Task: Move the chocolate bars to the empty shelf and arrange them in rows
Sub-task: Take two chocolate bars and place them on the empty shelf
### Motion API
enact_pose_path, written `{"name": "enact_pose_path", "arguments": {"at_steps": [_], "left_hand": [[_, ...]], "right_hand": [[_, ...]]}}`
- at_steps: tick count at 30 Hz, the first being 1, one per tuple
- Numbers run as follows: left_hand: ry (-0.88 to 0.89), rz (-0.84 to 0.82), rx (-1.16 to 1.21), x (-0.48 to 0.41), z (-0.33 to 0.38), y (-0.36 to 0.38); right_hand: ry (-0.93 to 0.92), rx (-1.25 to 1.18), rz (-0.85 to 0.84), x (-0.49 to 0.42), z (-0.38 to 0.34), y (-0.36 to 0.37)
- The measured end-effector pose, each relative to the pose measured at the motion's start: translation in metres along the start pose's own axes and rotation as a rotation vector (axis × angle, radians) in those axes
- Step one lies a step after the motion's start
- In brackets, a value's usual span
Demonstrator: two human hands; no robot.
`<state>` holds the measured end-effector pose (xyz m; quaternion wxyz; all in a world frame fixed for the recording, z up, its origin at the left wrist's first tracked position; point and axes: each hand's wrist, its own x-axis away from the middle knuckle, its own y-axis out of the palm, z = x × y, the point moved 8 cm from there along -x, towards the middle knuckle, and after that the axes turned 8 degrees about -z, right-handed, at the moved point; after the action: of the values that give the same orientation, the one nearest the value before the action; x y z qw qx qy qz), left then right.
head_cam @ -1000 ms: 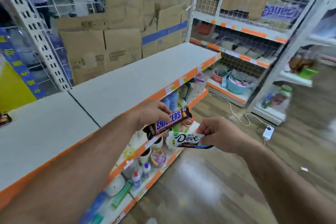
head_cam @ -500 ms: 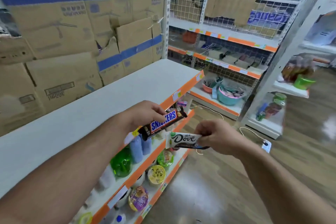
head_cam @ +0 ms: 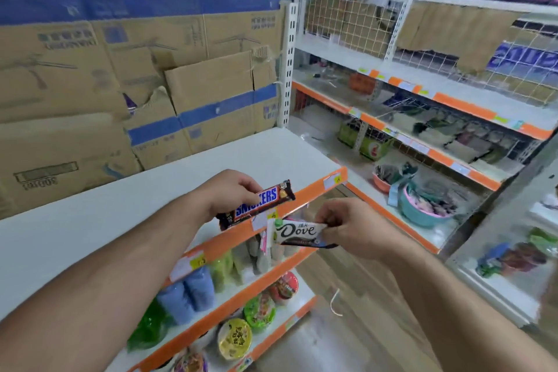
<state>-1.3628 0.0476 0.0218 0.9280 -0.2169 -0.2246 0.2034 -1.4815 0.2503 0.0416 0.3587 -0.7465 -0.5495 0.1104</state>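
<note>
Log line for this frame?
left hand holds Snickers bar | right hand pinches Dove bar | both bars not yet on white shelf top

Bare shelf top, boxed in behind

The white shelf top (head_cam: 136,214) lies open from the frame's left edge to its centre, free to reach from above and from the front. Stacked cardboard boxes (head_cam: 90,84) wall off its far side across the upper left, and a white slotted upright (head_cam: 288,63) stands at its far right corner. Under its orange front edge (head_cam: 314,193), packed lower shelves (head_cam: 235,296) leave little room. The wooden floor aisle (head_cam: 362,287) at lower centre is open.
</note>
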Motion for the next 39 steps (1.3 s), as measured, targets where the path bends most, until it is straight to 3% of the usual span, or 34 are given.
{"name": "enact_pose_path", "arguments": {"at_steps": [17,29,32,39], "left_hand": [[-0.181,0.198,-0.353,-0.191,-0.024,-0.099],[-0.377,0.414,-0.5,-0.204,-0.066,-0.136],[-0.353,0.385,-0.649,-0.201,-0.067,-0.131],[-0.42,0.484,-0.493,-0.191,-0.072,-0.129]], "right_hand": [[-0.052,0.036,-0.139,-0.22,0.026,-0.078],[-0.128,0.023,-0.301,-0.326,0.025,-0.07],[-0.15,0.012,-0.339,-0.345,0.026,-0.068],[-0.2,0.096,-0.487,-0.388,0.026,-0.07]]}}
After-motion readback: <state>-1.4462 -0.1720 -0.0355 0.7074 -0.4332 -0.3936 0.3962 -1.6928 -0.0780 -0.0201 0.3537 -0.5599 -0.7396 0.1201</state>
